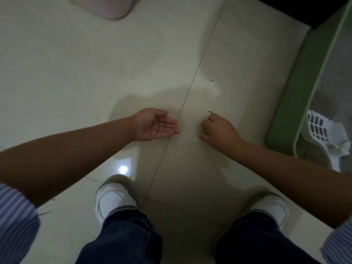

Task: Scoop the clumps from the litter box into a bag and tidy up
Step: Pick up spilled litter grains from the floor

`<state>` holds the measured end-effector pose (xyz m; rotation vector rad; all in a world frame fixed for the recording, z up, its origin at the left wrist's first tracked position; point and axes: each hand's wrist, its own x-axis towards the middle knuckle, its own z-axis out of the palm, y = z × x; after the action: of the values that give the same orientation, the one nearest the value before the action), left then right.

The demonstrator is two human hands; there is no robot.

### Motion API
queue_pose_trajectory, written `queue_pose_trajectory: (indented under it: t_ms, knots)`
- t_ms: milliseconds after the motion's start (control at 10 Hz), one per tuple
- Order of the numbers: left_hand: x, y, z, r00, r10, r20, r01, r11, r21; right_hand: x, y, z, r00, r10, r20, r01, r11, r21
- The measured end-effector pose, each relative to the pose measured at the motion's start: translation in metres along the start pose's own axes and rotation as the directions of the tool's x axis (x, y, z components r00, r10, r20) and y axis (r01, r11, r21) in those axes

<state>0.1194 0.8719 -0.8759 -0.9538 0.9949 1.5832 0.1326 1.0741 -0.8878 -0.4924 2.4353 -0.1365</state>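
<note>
Nearest the camera: two legs in dark jeans [122, 239], white sneakers [113, 200] planted on pale floor tiles [76, 73], one shoe each side of a grout line running up thru the middle. Striped blue/white sleeves [16, 223] at both lower corners, forearms bare.

Left hand [156, 124] is held palm-up, fingers straight & together, lightly cupped; a few small dark bits lie on the palm near the finger bases. It grips nothing. It sits just left of the grout line, close above the floor; whether it touches the tile can't be told.

Right hand [219, 128] is knuckles-up, fingers curled down w/ tips at the floor, thumb & forefinger drawn together near a small dark scrap [210, 112] on the tile. Can't tell if anything is actually pinched.

Scattered dark specks [192, 112] dot the floor betw. and beyond the hands.

To the right, well apart from the right hand: green litter box [297, 96], rim raised, grey litter [337, 79] inside. A white slotted scoop [318, 128] lies in the box at its near end, w/ crumpled white material [341, 143] beside it — bag or paper, unclear.

Far top left: rounded corner of a pinkish container [112, 8] standing on the floor.
</note>
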Motion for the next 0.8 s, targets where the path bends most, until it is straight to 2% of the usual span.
queue_pose_trajectory:
  t_ms: [100, 300, 400, 500, 600, 700, 800]
  knots:
    - [-0.001, 0.001, 0.001, 1.000, 0.010, -0.014, -0.010, 1.000, 0.017, 0.003, 0.002, 0.007, 0.987, -0.111, -0.116, 0.106, 0.993, -0.054]
    - [0.000, -0.001, 0.002, 1.000, 0.009, -0.005, -0.008, 1.000, 0.014, 0.001, 0.019, 0.010, 0.978, -0.189, -0.084, 0.183, 0.980, -0.079]
    - [0.000, -0.002, 0.004, 1.000, 0.013, -0.001, -0.013, 1.000, 0.019, -0.003, 0.027, 0.015, 0.964, -0.223, -0.147, 0.208, 0.972, -0.112]
    - [0.001, -0.003, 0.005, 1.000, 0.011, -0.002, -0.011, 1.000, 0.025, -0.003, 0.029, 0.017, 0.987, -0.156, -0.035, 0.153, 0.986, -0.064]
    - [0.002, -0.002, 0.007, 1.000, 0.008, 0.003, -0.008, 1.000, 0.029, -0.001, 0.030, 0.012, 0.991, -0.131, 0.009, 0.130, 0.990, 0.050]
    - [0.003, -0.002, 0.008, 1.000, 0.008, 0.003, -0.008, 1.000, 0.027, -0.002, 0.028, 0.008, 0.985, -0.174, 0.011, 0.174, 0.985, 0.002]
    - [0.004, -0.002, 0.008, 1.000, 0.011, 0.001, -0.011, 1.000, 0.021, -0.003, 0.023, 0.000, 0.967, -0.256, -0.013, 0.251, 0.956, -0.151]
